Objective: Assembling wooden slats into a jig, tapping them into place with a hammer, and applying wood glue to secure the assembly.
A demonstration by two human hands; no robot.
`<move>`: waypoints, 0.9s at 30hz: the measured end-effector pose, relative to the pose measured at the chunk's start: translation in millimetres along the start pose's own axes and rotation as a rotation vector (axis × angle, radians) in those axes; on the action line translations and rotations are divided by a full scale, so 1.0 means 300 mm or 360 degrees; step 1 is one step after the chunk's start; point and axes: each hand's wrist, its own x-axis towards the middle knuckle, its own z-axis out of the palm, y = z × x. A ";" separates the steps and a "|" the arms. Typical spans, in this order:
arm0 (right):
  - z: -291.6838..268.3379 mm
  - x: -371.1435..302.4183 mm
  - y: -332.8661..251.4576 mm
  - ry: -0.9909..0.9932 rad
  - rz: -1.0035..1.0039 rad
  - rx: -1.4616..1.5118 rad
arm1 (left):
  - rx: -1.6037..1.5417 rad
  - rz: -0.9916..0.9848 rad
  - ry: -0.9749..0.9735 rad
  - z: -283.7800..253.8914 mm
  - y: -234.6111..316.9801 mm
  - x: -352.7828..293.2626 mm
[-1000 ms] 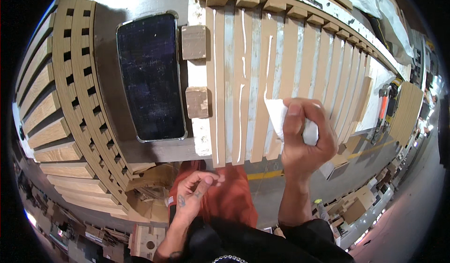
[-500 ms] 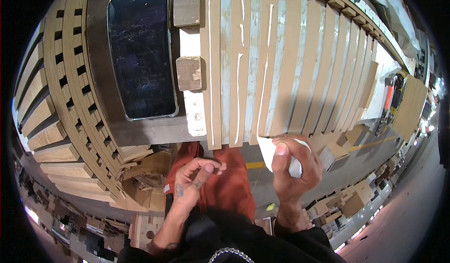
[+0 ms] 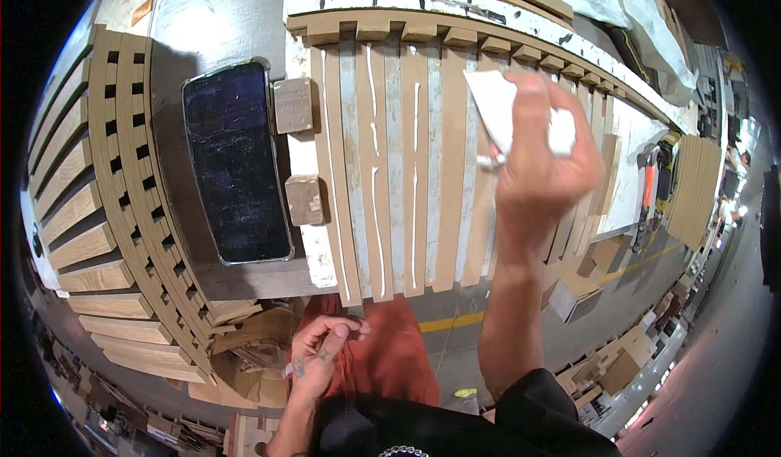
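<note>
My right hand (image 3: 549, 144) grips a white cone-shaped glue bag (image 3: 492, 103), its narrow tip over the far part of a bare brown slat (image 3: 452, 164). Parallel slats lie side by side over a pale, stained support. White glue lines (image 3: 416, 156) run along the three leftmost slats, with small breaks in places. Curled in front of my body, my left hand (image 3: 321, 349) is below the slats' near ends, thumb against its fingers. Nothing shows in it.
A cracked black phone (image 3: 236, 164) lies left of two small wooden blocks (image 3: 294, 105). Notched wooden strips (image 3: 122, 164) and stacked slats stand farther left. A notched brown rail (image 3: 390, 30) borders the slats' far ends. Tools (image 3: 649, 182) lie at the right.
My right hand has moved away from my body with the glue bag, from the slats' near ends toward their far ends. A new glue line shows on the third slat. My left hand stays curled.
</note>
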 end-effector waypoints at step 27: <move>-0.132 -0.166 0.089 -0.0245 -0.0418 0.0004 | 0.0002 0.0042 0.0068 0.036 -0.011 -0.002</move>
